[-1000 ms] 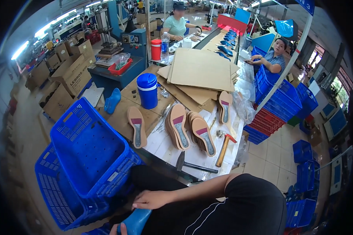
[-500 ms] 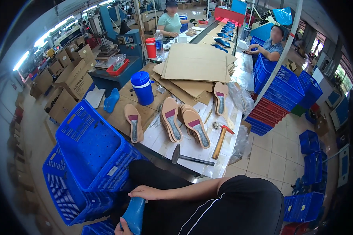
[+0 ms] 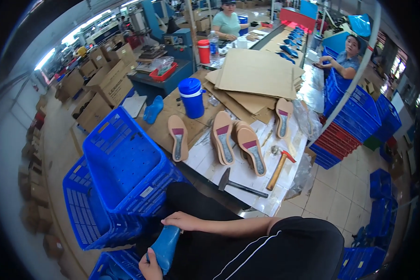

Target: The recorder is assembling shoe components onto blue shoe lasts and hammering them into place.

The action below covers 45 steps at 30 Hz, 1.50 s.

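A blue shoe last [image 3: 167, 246] lies across my lap, held between both hands. My right hand [image 3: 178, 221] is closed over its upper end, and my left hand [image 3: 150, 268] grips the lower end with the thumb on top. On the bench [image 3: 205, 169] in front are stacks of tan insoles with purple and grey patches: a left stack [image 3: 178, 139], a middle stack [image 3: 223, 137], a third stack [image 3: 252, 148] and one farther back [image 3: 283, 117]. Nearer me lies a dark-headed hammer [image 3: 241, 185]; to its right is a wooden-handled hammer with a red head [image 3: 280, 170].
Blue crates [image 3: 126, 161] stand stacked at my left. Cardboard sheets [image 3: 256, 72], a blue jug [image 3: 191, 99] and another blue last [image 3: 153, 110] are on or beside the bench. Two people work farther back, along a conveyor [image 3: 280, 42] carrying blue lasts. More crates [image 3: 343, 121] stand right.
The view has shifted, so the bench and crates appear farther right. Both hands keep their hold on the blue shoe last, which stays on my lap.
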Tool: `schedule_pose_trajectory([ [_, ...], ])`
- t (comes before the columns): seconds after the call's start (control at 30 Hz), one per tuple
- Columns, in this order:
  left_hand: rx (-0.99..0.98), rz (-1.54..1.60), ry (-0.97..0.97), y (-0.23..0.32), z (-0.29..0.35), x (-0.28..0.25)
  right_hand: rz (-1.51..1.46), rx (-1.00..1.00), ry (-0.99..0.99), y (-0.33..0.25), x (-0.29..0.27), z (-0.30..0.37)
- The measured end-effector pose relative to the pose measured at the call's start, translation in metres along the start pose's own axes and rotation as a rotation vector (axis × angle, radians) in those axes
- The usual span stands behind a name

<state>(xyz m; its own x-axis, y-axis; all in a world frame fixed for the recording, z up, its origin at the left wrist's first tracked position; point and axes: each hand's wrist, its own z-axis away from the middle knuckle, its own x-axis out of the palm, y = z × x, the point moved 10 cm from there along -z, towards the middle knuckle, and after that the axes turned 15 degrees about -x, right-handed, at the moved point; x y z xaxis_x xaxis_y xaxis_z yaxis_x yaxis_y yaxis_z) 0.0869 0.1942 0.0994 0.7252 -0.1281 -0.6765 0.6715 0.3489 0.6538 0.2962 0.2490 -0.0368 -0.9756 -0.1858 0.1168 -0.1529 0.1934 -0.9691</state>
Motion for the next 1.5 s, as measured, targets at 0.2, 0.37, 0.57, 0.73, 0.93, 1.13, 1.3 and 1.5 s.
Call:
schedule_pose_trajectory([
  [0.2, -0.039, 0.091, -0.012, -0.014, -0.018, 0.014, -0.036, 0.159, 0.064, 0.001, -0.021, 0.018],
  [0.37, -0.120, 0.173, -0.018, -0.031, -0.020, 0.006, -0.052, 0.150, 0.036, 0.011, -0.005, 0.007],
  [0.57, -0.138, 0.209, -0.058, -0.048, -0.026, 0.002, -0.056, 0.129, 0.019, -0.002, 0.007, 0.005],
  [0.73, -0.117, 0.151, -0.139, -0.014, -0.026, 0.029, -0.145, 0.111, 0.172, -0.008, -0.037, 0.024],
  [0.93, -0.088, 0.323, 0.059, -0.072, -0.019, -0.015, -0.075, 0.032, -0.046, 0.004, 0.056, -0.016],
  [1.13, -0.070, 0.207, -0.137, -0.016, -0.025, 0.026, -0.117, 0.065, 0.137, -0.013, -0.033, 0.021],
  [1.3, -0.048, 0.299, 0.096, -0.070, -0.016, 0.008, -0.025, 0.132, -0.016, 0.006, 0.009, 0.001],
  [1.5, -0.106, 0.191, -0.013, -0.054, -0.030, 0.006, 0.007, 0.080, 0.083, -0.014, 0.001, 0.005],
])
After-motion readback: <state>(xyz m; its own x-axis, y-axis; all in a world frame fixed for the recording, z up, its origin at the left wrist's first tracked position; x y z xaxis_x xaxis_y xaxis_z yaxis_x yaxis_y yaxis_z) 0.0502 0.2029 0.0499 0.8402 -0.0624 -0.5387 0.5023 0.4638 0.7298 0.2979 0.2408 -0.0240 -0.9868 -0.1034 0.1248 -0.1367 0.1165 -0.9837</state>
